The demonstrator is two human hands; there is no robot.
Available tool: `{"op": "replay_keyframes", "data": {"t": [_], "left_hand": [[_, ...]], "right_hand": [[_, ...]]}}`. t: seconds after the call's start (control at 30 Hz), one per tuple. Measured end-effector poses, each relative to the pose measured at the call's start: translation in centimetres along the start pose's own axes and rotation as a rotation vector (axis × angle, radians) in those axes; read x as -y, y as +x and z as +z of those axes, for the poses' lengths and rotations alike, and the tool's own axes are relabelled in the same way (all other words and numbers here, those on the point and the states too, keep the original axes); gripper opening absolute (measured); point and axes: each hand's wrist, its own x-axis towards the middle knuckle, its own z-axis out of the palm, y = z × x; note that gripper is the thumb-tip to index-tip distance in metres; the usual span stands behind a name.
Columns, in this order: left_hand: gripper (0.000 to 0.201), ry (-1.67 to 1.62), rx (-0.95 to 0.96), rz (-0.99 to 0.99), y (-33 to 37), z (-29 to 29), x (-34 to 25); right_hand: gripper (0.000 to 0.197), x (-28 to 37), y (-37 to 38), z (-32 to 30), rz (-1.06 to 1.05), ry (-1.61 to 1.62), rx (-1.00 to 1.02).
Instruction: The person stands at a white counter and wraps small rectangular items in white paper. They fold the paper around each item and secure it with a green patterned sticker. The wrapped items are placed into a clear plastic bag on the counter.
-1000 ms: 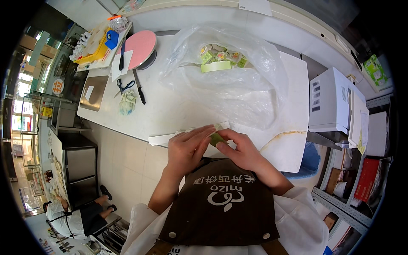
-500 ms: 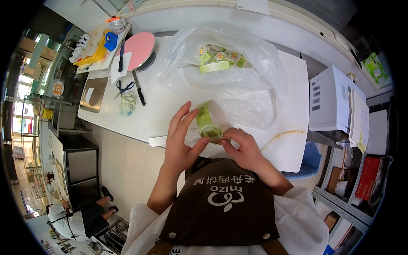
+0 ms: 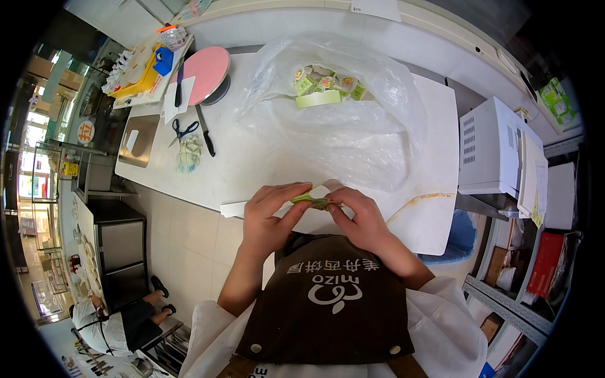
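Close to my body, at the front edge of the table, both hands work on a green printed card piece (image 3: 313, 199), which looks thin and is seen nearly edge-on. My left hand (image 3: 268, 211) pinches its left end between thumb and fingers. With thumb and fingertips, my right hand (image 3: 359, 217) grips its right end. Fingers cover much of the piece. A large clear plastic bag (image 3: 372, 151) lies just beyond my hands. Inside its opening sit several green printed pieces (image 3: 324, 83), some standing folded. Beside my left wrist a flat white strip (image 3: 233, 209) juts over the table edge.
On the left of the white table (image 3: 252, 167) are scissors (image 3: 184, 129), a black-handled knife (image 3: 205, 131), a crumpled wrapper (image 3: 188, 155) and a pink turntable (image 3: 209, 74). A white appliance (image 3: 488, 148) stands at the right. A person (image 3: 104, 327) is at the lower left.
The green card piece stood up showing its printed face; now it is folded down flat between my hands. My left fingers have lowered from spread and raised to closed on it.
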Motion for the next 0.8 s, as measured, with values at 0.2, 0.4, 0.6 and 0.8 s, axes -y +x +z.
{"op": "replay_keyframes", "data": {"t": [0.2, 0.4, 0.6, 0.8], "left_hand": [[0.021, -0.014, -0.034, 0.037, -0.1, 0.2, 0.4], [0.021, 0.057, -0.04, 0.119, -0.3, 1.5, 0.7], [0.02, 0.064, 0.064, 0.289, -0.2, 1.7, 0.2], [0.029, 0.061, -0.142, 0.192, -0.5, 0.8, 0.7]], "right_hand": [[0.019, 0.7, 0.4, -0.1, 0.053, 0.132, 0.049], [0.024, 1.2, 0.7, -0.3, 0.092, 0.252, 0.143], [0.028, 0.0, 0.3, 0.6, 0.258, 0.61, 0.028], [0.026, 1.2, 0.5, -0.4, 0.217, 0.377, 0.106]]}}
